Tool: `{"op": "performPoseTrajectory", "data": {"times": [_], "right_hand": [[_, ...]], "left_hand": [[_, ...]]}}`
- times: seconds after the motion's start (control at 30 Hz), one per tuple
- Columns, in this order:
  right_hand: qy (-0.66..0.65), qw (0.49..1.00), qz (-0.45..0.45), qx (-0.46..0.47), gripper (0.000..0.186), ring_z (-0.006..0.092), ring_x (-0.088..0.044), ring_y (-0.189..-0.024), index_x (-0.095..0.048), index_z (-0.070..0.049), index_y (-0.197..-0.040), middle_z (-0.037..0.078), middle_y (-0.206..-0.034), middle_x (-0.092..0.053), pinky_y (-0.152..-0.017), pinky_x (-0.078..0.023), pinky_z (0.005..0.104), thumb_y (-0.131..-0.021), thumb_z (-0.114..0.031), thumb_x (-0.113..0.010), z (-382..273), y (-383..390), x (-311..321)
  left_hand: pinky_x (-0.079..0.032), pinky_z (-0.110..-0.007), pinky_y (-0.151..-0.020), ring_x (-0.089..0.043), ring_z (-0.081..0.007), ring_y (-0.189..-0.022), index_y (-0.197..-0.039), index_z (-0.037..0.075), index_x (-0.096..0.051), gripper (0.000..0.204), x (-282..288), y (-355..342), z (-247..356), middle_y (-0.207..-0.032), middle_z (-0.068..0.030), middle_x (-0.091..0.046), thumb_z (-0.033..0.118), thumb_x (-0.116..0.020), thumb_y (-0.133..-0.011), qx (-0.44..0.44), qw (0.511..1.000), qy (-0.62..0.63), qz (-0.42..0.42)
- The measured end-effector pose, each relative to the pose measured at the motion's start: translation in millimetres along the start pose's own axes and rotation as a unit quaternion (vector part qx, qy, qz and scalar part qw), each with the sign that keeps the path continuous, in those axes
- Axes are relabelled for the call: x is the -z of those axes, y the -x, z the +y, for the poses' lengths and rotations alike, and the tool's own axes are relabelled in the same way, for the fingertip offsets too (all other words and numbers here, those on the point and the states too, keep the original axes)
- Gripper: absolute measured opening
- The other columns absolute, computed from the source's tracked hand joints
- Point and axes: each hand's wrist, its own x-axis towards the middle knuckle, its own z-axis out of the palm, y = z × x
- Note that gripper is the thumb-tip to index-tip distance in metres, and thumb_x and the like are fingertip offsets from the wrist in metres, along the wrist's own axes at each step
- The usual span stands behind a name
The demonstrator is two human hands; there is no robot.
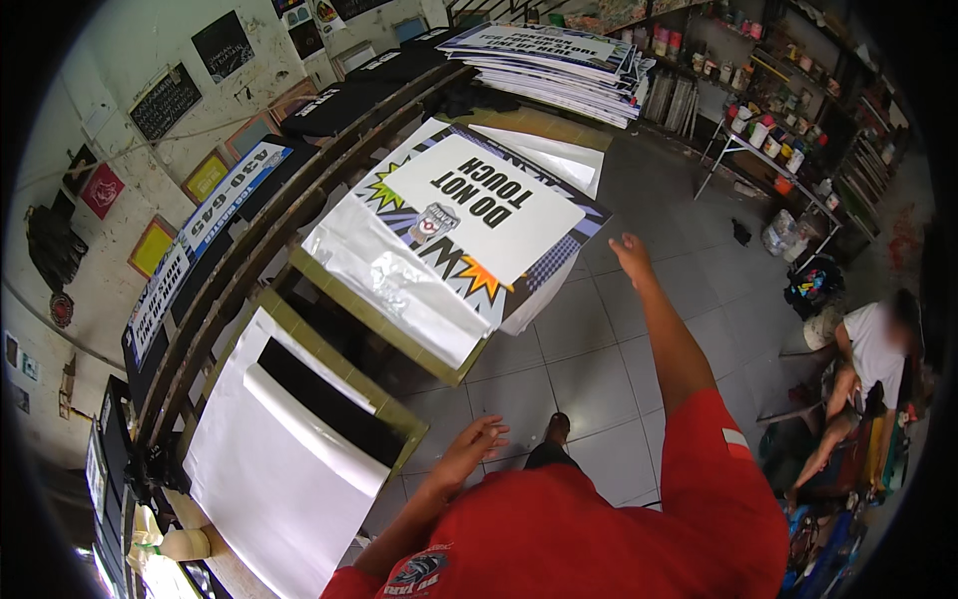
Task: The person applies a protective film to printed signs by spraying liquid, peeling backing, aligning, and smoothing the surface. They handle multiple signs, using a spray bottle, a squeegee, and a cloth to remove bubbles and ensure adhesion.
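Note:
A stack of printed signs (504, 205), white in the middle with a colourful comic-style border, lies on an olive-green board (444, 369). A clear or silvery sheet (389, 290) covers its near-left part. My right hand (631, 258) is stretched out just beyond the stack's right corner. Its fingers are partly extended and hold nothing visible, with a small gap between them and the corner. My left hand (477, 444) hovers low before my body, empty, fingers loosely bent and apart. Nearest to it is a second olive board (407, 424) bearing a large white sheet (279, 464) and a black strip.
Long dark rails (299, 200) run along the left side. A tall pile of signs (559, 75) stands at the back. Shelves and a small table (773, 150) with paint containers are at the far right. One person (868, 359) sits at the right. Grey floor tiles (589, 374) lie below me.

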Motion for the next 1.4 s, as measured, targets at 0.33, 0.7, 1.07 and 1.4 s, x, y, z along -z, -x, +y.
{"op": "performPoseTrajectory", "data": {"times": [0.33,0.7,1.07,1.4], "right_hand": [[-0.119,0.985,-0.117,-0.036,0.035,0.0128,-0.059,-0.072,-0.06,0.001,-0.11,0.006,-0.089,-0.063,-0.064,-0.051,0.0274,-0.089,-0.025,-0.07,18.9,-130.7,-9.7],[-0.339,0.894,-0.241,-0.167,0.008,0.0134,-0.054,-0.067,-0.057,-0.008,-0.091,0.003,-0.08,-0.056,-0.058,-0.049,0.0269,-0.089,-0.012,-0.063,-29.8,-127.5,2.2],[-0.38,0.877,-0.288,-0.062,0.024,0.0129,-0.055,-0.072,-0.056,-0.008,-0.116,0.003,-0.09,-0.059,-0.066,-0.05,0.0277,-0.092,-0.012,-0.058,-97.3,-84.6,23.1],[-0.421,0.805,-0.409,0.088,0.049,0.0151,-0.058,-0.099,-0.037,-0.002,-0.135,0.01,-0.114,-0.057,-0.086,-0.049,0.0296,-0.094,-0.008,-0.062,-132.9,157.8,-29.0]], "left_hand": [[-0.043,-0.04,-0.098,-0.054,-0.0276,-0.119,-0.141,0.008,-0.039,0.054,-41.2,-133.7,37.8,-0.136,-0.0144,-0.05,0.043,-0.048,-0.102,0.034,0.959,0.254,0.117],[-0.038,-0.047,-0.105,-0.046,-0.034,-0.129,-0.148,0.006,-0.023,0.064,-14.7,-200.3,65.4,-0.146,-0.0197,-0.038,0.038,-0.051,-0.1,-0.088,0.91,0.319,0.248],[-0.026,-0.051,-0.116,-0.026,-0.0386,-0.144,-0.153,0.004,-0.008,0.079,-25.5,-189.0,139.5,-0.157,-0.0253,-0.014,0.051,-0.044,-0.101,-0.306,0.884,0.28,0.215],[-0.042,-0.044,-0.107,-0.058,-0.0273,-0.116,-0.121,0.002,-0.055,0.041,158.5,-129.6,168.7,-0.122,-0.0146,-0.062,0.032,-0.032,-0.106,-0.318,0.784,0.434,0.309]]}}
